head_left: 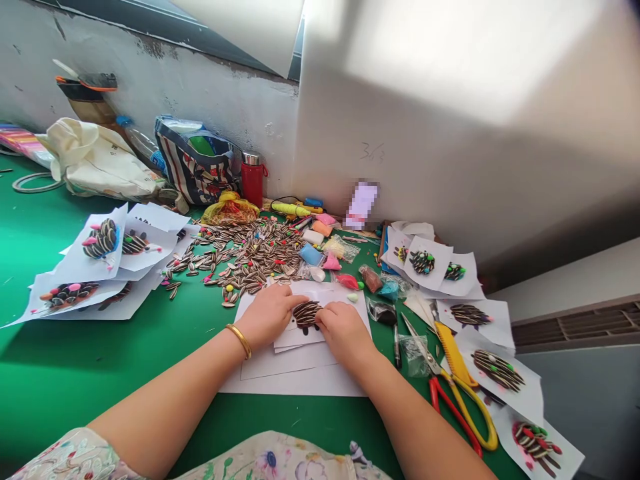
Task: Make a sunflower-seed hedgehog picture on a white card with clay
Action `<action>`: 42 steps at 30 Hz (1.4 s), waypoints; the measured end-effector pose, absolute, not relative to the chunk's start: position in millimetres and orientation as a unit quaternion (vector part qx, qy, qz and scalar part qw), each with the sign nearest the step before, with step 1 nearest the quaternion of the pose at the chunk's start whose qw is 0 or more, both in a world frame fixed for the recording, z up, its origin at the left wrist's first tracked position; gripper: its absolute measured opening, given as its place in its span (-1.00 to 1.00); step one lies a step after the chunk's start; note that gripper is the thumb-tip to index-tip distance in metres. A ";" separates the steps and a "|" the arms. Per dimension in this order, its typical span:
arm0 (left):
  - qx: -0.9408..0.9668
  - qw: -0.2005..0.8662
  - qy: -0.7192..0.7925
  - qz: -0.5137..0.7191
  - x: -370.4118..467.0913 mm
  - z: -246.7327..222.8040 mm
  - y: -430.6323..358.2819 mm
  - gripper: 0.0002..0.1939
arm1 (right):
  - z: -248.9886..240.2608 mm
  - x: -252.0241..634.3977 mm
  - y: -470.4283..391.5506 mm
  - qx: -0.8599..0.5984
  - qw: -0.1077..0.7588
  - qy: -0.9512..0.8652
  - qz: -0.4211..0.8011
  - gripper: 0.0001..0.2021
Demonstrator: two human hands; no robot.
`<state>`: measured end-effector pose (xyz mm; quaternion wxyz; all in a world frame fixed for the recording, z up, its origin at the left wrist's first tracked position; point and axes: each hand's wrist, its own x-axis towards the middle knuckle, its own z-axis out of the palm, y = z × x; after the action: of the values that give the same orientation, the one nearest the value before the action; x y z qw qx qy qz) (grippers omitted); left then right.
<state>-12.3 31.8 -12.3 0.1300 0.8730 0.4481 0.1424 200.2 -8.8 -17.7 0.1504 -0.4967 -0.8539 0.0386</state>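
Observation:
A small hedgehog-like figure of striped sunflower seeds (306, 315) lies on a white paper card (295, 344), between my two hands. My left hand (269, 313), with a gold bangle at the wrist, presses its closed fingers against the figure's left and upper edge. On the other side, my right hand (345, 328) pinches at the figure's right edge. Dark bits like feet show below the seeds. Both hands' fingertips are partly hidden. Larger white sheets (300, 383) lie beneath the card.
Loose sunflower seeds (250, 253) spread behind my hands, beside packets of coloured clay (311, 255). Scissors (457, 393), a yellow cutter (454, 353) and a black pen (397, 347) lie right. Seed-figure cards stand left (103, 243) and right (497, 370). A red flask (252, 180) stands behind.

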 end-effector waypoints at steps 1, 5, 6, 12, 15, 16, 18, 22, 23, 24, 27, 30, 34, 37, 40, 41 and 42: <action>0.872 0.132 0.448 0.148 -12.6 -13.1 31.9 -0.51 | -17.6 200.1 -8.8 -0.496 0.150 -0.854 0.040 -0.87; 0.871 0.135 0.446 0.158 -13.5 -14.2 32.5 -0.54 | -16.1 199.7 -10.0 -0.499 0.157 -0.851 0.051 -0.88; 0.872 0.131 0.446 0.155 -13.5 -13.9 32.5 -0.55 | -15.0 199.7 -10.6 -0.501 0.161 -0.849 0.056 -0.90; 0.869 0.132 0.452 0.151 -13.2 -12.7 32.3 -0.59 | -4.2 209.2 -10.3 -0.508 0.213 -0.830 0.085 -0.93; 0.862 0.144 0.454 0.175 -14.4 -14.7 32.5 -0.63 | -0.9 223.0 -3.4 -0.538 0.246 -0.804 0.058 -0.86; 0.860 0.148 0.453 0.181 -14.9 -15.4 32.7 -0.63 | -0.5 228.2 -0.2 -0.559 0.249 -0.790 0.038 -0.83; 0.859 0.151 0.451 0.188 -15.7 -16.1 33.1 -0.64 | -1.5 237.8 6.3 -0.604 0.246 -0.758 -0.004 -0.77; 0.861 0.153 0.444 0.194 -15.9 -15.9 33.3 -0.64 | -9.7 248.5 16.3 -0.638 0.219 -0.738 -0.032 -0.65; 0.861 0.154 0.442 0.196 -15.6 -15.7 33.1 -0.64 | -12.4 249.4 17.8 -0.638 0.215 -0.739 -0.032 -0.65; 0.861 0.156 0.440 0.200 -15.2 -15.4 32.8 -0.64 | -14.9 249.8 18.8 -0.637 0.212 -0.741 -0.030 -0.65; 0.853 0.168 0.437 0.230 -14.2 -12.9 31.8 -0.68 | -19.0 249.7 19.6 -0.635 0.212 -0.742 -0.034 -0.66; 0.834 0.155 0.460 0.262 -14.8 -8.1 32.3 -0.77 | -18.2 247.5 17.9 -0.635 0.217 -0.740 -0.047 -0.66; 0.816 0.099 0.508 0.259 -18.8 -4.2 35.8 -0.63 | -17.6 240.1 14.2 -0.622 0.216 -0.750 -0.062 -0.63; 0.792 0.092 0.529 0.291 -21.0 -6.9 38.4 -0.74 | -22.2 234.4 13.3 -0.617 0.204 -0.756 -0.073 -0.61; 0.773 0.080 0.542 0.320 -20.1 -12.6 39.3 -0.56 | -29.3 232.1 14.4 -0.615 0.197 -0.759 -0.084 -0.59; 0.775 0.073 0.538 0.323 -19.2 -14.6 39.3 -0.52 | -31.6 232.0 15.0 -0.613 0.196 -0.760 -0.087 -0.58; 0.779 0.066 0.534 0.322 -18.2 -16.5 39.4 -0.51 | -33.9 232.1 15.5 -0.612 0.197 -0.760 -0.091 -0.58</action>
<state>-18.2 39.4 -16.5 0.0659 0.7789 0.5341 0.3221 232.1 15.5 -33.9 0.1972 -0.6124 -0.7602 -0.0905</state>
